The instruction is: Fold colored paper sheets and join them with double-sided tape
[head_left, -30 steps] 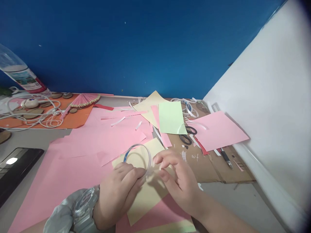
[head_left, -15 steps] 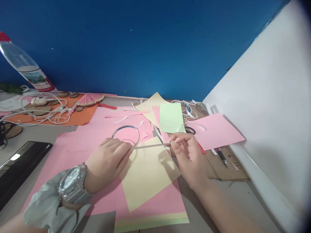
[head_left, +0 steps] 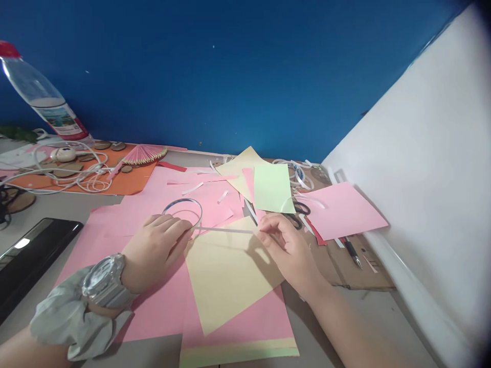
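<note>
My left hand [head_left: 155, 248], with a silver watch and a grey scrunchie on the wrist, grips a thin roll of clear tape [head_left: 182, 210] by its near rim. A strip of tape [head_left: 226, 230] runs taut from the roll to my right hand [head_left: 284, 248], whose fingertips pinch the strip's free end. Both hands hover just above a pale yellow sheet [head_left: 226, 276] that lies on larger pink paper [head_left: 153, 214].
Green paper [head_left: 273, 188], more yellow and pink sheets, white paper strips and black scissors [head_left: 297, 214] lie behind the hands. A pen [head_left: 351, 251] rests on cardboard at right. A bottle [head_left: 42, 99], white cables, a pink paper fan [head_left: 143, 153] and a dark tablet [head_left: 26, 255] sit at left.
The hands have drawn apart, pulling a strip of tape out from the roll. The roll has moved left and further away; the right hand now holds the strip's end near the yellow sheet's edge.
</note>
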`<state>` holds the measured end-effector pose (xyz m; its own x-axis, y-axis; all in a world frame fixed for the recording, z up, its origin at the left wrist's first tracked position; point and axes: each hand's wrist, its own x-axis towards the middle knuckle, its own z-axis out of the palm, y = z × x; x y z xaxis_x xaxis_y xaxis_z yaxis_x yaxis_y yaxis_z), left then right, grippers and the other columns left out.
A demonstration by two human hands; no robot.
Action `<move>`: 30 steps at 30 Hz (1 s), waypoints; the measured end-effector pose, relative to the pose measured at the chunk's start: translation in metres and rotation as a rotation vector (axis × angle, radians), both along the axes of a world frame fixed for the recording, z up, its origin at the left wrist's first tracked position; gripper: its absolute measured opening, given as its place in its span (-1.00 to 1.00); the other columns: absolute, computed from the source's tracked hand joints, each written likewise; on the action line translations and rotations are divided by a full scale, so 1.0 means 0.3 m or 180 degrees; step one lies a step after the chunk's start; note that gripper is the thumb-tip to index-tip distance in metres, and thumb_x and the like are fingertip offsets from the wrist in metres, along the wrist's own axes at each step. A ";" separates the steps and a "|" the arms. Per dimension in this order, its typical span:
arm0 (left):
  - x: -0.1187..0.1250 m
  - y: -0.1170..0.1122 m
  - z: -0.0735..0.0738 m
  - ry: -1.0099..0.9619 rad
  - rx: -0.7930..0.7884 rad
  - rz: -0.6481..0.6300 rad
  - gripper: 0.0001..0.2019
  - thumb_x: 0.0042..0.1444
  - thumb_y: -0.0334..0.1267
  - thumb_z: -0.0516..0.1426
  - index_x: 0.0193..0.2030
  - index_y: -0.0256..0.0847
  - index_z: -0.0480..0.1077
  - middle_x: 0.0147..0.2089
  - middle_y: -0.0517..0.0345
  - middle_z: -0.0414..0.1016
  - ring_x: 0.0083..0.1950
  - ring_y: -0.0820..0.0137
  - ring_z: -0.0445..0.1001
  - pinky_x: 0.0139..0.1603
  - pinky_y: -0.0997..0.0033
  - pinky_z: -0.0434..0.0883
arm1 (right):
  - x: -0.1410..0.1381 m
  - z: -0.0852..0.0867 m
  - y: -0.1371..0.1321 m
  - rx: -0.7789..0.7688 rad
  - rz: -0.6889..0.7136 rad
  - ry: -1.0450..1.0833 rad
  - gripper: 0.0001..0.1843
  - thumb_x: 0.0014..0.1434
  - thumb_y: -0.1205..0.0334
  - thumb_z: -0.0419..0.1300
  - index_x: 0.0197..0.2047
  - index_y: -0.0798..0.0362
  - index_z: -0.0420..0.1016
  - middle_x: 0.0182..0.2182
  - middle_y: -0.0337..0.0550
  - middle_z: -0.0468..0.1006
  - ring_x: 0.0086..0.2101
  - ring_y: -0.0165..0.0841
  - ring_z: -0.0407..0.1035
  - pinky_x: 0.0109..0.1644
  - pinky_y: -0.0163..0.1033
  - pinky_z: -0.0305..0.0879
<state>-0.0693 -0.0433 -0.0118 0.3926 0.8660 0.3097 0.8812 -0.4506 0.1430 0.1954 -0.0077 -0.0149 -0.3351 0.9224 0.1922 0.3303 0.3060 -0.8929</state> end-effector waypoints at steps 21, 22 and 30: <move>0.069 -0.043 0.005 0.0245 -0.0392 0.0142 -0.78 0.15 -0.36 -0.03 -0.53 -0.18 0.15 -0.57 0.26 0.25 -0.49 0.39 0.22 -0.35 0.32 0.14 | 0.024 0.008 0.206 -0.0383 0.0024 -0.1564 -0.85 0.16 0.13 0.08 -0.40 -0.03 0.35 -0.34 -0.25 0.33 -0.33 -0.36 0.29 -0.21 -0.24 0.18; 0.071 -0.044 0.002 0.0233 -0.0460 0.0148 -0.78 0.14 -0.37 -0.04 -0.53 -0.18 0.15 -0.57 0.26 0.25 -0.49 0.39 0.22 -0.35 0.32 0.14 | 0.022 0.000 0.219 -0.0419 0.0045 -0.1593 -0.84 0.15 0.13 0.09 -0.41 -0.02 0.36 -0.35 -0.25 0.32 -0.36 -0.37 0.29 -0.24 -0.25 0.18; 0.073 -0.033 0.005 0.0191 -0.0714 0.0356 -0.75 0.13 -0.36 -0.05 -0.56 -0.18 0.07 -0.60 0.28 0.19 -0.51 0.42 0.15 -0.37 0.34 0.12 | 0.018 -0.011 0.272 -0.0660 0.0242 -0.1712 -0.81 0.09 0.07 0.13 -0.44 -0.01 0.39 -0.40 -0.26 0.35 -0.44 -0.40 0.26 -0.36 -0.29 0.15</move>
<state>-0.0473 -0.0533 -0.0102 0.3022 0.9495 0.0841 0.9337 -0.3127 0.1743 0.2007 0.0738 -0.0181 -0.4024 0.8921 -0.2056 0.7379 0.1832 -0.6495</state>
